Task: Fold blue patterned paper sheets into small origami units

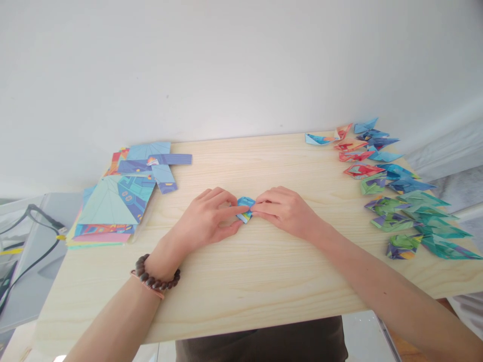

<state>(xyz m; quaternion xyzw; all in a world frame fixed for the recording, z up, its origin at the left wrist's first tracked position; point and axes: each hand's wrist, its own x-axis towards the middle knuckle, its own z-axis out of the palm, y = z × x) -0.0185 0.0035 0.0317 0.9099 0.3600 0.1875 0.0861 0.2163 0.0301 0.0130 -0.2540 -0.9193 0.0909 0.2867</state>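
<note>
A small folded piece of blue patterned paper (246, 202), with yellow and green at its lower edge, is held between my hands over the middle of the table. My left hand (211, 216) pinches its left side, thumb below and fingers above. On its right side, the fingertips of my right hand (283, 208) are pressed together on the edge. My fingers cover parts of the paper, so its full shape is hidden. A dark bead bracelet (156, 276) circles my left wrist.
At the left lies a stack of printed paper sheets (109, 201), with a blue strip (175, 159) across it. Several folded paper boats (364, 171) in red, blue and green line the right side. The pale wooden table (234, 281) meets a white wall. Black cables (33, 216) hang at far left.
</note>
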